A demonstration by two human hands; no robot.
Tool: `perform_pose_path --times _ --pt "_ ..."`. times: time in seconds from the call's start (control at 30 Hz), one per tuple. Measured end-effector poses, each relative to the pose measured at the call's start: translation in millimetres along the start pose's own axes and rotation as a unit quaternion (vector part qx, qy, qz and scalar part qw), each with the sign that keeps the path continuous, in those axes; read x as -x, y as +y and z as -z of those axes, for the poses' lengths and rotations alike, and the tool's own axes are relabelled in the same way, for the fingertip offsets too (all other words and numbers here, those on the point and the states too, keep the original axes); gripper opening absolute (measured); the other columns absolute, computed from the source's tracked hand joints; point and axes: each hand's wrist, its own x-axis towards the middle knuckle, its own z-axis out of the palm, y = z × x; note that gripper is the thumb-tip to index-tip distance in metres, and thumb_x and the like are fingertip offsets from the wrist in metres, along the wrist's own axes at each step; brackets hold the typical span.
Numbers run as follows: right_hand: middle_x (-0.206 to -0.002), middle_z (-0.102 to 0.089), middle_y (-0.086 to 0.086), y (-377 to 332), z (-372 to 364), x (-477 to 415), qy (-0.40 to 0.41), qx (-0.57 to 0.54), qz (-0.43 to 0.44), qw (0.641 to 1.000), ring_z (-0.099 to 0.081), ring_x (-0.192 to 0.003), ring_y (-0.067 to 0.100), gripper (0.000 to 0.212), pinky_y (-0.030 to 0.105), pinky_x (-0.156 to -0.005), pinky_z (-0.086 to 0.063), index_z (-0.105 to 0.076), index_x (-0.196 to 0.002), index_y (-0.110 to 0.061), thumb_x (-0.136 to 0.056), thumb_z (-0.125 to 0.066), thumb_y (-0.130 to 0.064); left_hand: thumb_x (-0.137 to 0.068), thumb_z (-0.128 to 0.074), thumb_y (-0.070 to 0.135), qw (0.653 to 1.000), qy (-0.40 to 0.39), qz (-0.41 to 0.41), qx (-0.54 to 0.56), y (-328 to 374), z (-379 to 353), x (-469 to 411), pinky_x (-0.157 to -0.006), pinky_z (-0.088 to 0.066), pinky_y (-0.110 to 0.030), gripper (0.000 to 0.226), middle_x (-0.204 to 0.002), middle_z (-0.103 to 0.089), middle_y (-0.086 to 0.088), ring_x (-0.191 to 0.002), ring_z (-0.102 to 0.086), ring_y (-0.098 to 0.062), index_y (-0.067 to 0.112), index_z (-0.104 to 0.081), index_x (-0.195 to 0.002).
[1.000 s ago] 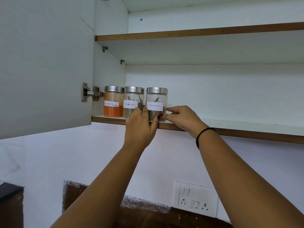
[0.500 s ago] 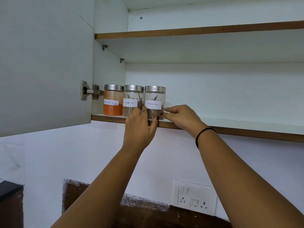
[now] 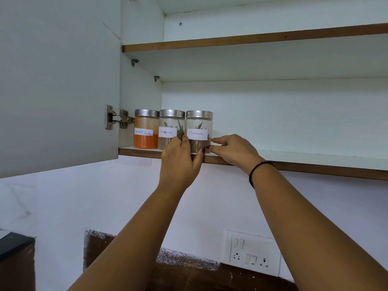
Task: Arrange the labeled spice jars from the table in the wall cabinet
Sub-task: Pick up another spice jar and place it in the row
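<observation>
Left hand (image 3: 178, 162) and right hand (image 3: 233, 151) clasp a cinnamon jar (image 3: 199, 124) between them on the cabinet shelf (image 3: 294, 158). A second cinnamon jar (image 3: 171, 127) and a red chilli jar (image 3: 146, 131) stand shelved just left of the left hand. The tabletop is out of view, so the remainder is unknown.

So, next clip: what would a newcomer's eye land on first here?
Three steel-lidded jars stand in a row at the left end of the lower shelf: the orange chilli jar, the middle cinnamon jar and the right cinnamon jar. Both arms reach up to the right cinnamon jar, the left hand gripping its left side and the right hand pinching its right side.
</observation>
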Motion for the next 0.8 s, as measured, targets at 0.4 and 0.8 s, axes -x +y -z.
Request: perform_pose_path --times 0.4,0.8 --pt "-0.067 -0.058 0.002 2.2 -0.9 0.7 0.057 -0.027 -0.006 0.998 -0.053 -0.065 0.020 0.042 0.027 -0.059 -0.040 -0.060 -0.069 -0.014 -0.088 -0.062 -0.051 -0.099 -0.049 0.046 1.000 0.008 0.001 0.010 2.0 0.2 1.1 -0.098 -0.049 -0.044 0.061 -0.124 -0.055 -0.014 -0.116 -0.052 -0.028 0.008 -0.043 -0.145" --pt "-0.075 -0.062 -0.007 8.5 -6.4 13.0 0.110 0.041 0.064 0.991 -0.057 -0.073 0.014 0.026 0.024 -0.062 -0.040 -0.070 -0.082 -0.018 -0.087 -0.064 -0.043 -0.098 -0.047 0.046 1.000 0.001 -0.005 0.012 -0.9 -0.5 2.5 -0.097 -0.050 -0.048 0.063 -0.120 -0.056 -0.015 -0.114 -0.053 -0.029 0.005 -0.042 -0.147"
